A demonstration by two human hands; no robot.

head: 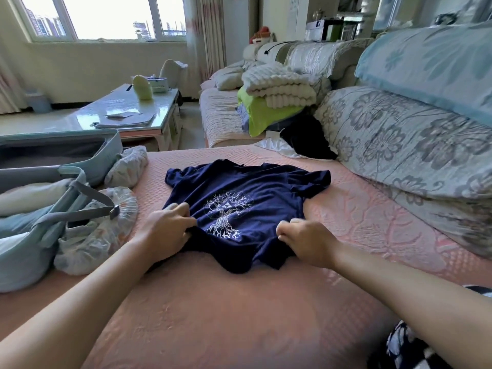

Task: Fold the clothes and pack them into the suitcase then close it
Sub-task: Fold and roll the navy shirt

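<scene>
- The navy T-shirt [239, 187] lies print-up on the pink quilted cover [213, 302], its collar toward 12 o'clock and its hem toward 6.
- The left grip [167, 230] has its fingers curled into bunched cloth at the shirt's 8 o'clock edge.
- The right grip [306, 241] pinches the cloth at the shirt's 4 o'clock edge.
- The open light-blue suitcase [111, 153] sits at 9 o'clock of the shirt, with clothes inside.
- A stack of folded blankets [279, 86] rests at 1 o'clock, well apart.

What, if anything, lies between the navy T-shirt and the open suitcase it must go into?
Crumpled pale cloths lie between the navy T-shirt and the suitcase, and its grey strap drapes over the near rim. Both are low; lifting over should clear them.
</scene>
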